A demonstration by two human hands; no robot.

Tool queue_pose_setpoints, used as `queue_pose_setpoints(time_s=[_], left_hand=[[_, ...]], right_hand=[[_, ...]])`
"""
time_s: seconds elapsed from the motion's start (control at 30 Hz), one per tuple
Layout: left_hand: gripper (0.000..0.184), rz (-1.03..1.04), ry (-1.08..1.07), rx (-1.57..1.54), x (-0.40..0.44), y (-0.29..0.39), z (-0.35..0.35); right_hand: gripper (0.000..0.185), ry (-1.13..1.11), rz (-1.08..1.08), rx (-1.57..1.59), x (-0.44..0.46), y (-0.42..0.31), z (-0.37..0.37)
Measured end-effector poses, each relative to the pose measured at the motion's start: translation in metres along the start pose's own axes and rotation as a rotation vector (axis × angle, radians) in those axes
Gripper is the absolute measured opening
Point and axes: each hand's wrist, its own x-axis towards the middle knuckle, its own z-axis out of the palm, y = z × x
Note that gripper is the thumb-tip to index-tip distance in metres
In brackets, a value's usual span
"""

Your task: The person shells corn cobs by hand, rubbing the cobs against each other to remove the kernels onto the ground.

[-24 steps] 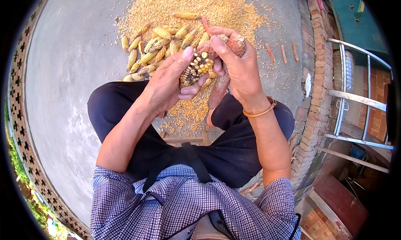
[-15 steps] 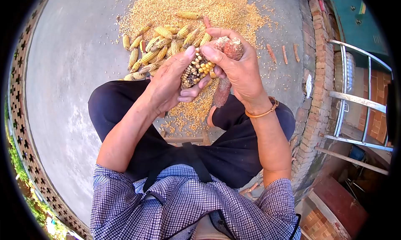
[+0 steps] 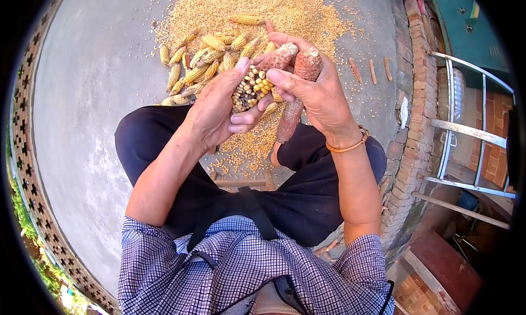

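Observation:
A partly shelled ear of corn [image 3: 252, 89], with yellow and pale kernels and a dark patch, rests in my left hand [image 3: 216, 104]. The left fingers curl under it and the thumb lies along its top. Bare reddish cobs are clasped in my right hand [image 3: 323, 101]: one cob [image 3: 279, 56] points up and left, and another cob [image 3: 308, 64] stands beside it. Reddish cob also shows below the right thumb; whether it belongs to the same piece I cannot tell. That thumb presses on the ear's kernels. Beyond the hands lies a pile of unshelled corn ears [image 3: 211, 57].
Loose corn kernels [image 3: 263, 8] spread over the concrete floor [image 3: 93, 123], some between my legs. Several bare cobs [image 3: 355, 70] lie at the right. A brick edge [image 3: 413, 134] and a metal ladder-like frame [image 3: 466, 129] stand further right. A low wooden stool [image 3: 241, 183] shows below me.
Both hands have shifted slightly apart, the left a little left with the ear. The upper cobs in my right hand have spread from each other, and the right thumb has moved along the ear.

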Motion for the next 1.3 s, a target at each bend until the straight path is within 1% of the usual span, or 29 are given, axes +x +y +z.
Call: queue_pose_setpoints(time_s=[0.07,0.17,0.2,0.37,0.53,0.6,0.67,0.7,0.73,0.87,0.97,1.03,1.1,1.23,1.3], left_hand=[[0.046,0.004,-0.007,0.032,0.001,0.0,-0.003],[0.045,0.029,-0.038,0.063,0.0,0.0,-0.003],[0.045,0.04,-0.051,0.071,0.0,0.0,-0.002],[0.044,0.025,0.053,0.049,0.0,-0.001,0.0],[0.043,0.046,0.077,0.006,-0.002,0.001,0.003],[0.043,0.048,0.047,-0.003,-0.001,0.0,0.001],[0.043,0.074,0.103,0.028,-0.001,-0.001,0.007],[0.044,0.088,0.131,0.043,-0.001,-0.001,0.009],[0.045,0.088,0.063,0.077,0.0,-0.002,0.001],[0.047,0.103,0.056,0.061,0.0,0.001,0.004],[0.048,0.102,0.024,0.016,0.0,0.002,0.002],[0.049,0.086,0.025,-0.016,-0.002,0.003,0.001],[0.05,0.072,0.04,0.005,-0.002,0.003,0.002],[0.052,0.039,0.082,0.031,-0.002,0.002,0.005],[0.052,0.043,0.09,0.056,-0.001,0.0,0.005]], right_hand=[[0.042,0.008,-0.022,-0.007,0.0,-0.001,0.003],[0.041,0.006,-0.089,-0.122,0.002,0.005,-0.001],[0.042,0.025,-0.073,-0.129,0.002,0.006,0.0],[0.043,0.078,-0.029,-0.085,0.005,0.014,0.002],[0.041,0.056,-0.268,-0.282,0.01,0.024,0.001],[0.04,0.079,-0.251,-0.249,0.009,0.024,0.003],[0.04,0.099,-0.131,-0.121,0.005,0.02,0.007],[0.04,0.103,-0.124,-0.099,0.005,0.02,0.008],[0.04,0.107,-0.117,-0.077,0.005,0.019,0.009],[0.042,0.144,-0.061,0.137,0.006,0.017,0.01],[0.044,0.052,-0.095,0.133,0.006,0.013,0.008],[0.043,0.043,-0.219,-0.126,0.009,0.02,0.007],[0.042,0.058,-0.255,-0.215,0.009,0.023,0.007],[0.041,0.151,-0.185,-0.081,0.007,0.025,0.014],[0.041,0.182,-0.176,-0.1,0.006,0.027,0.014]])
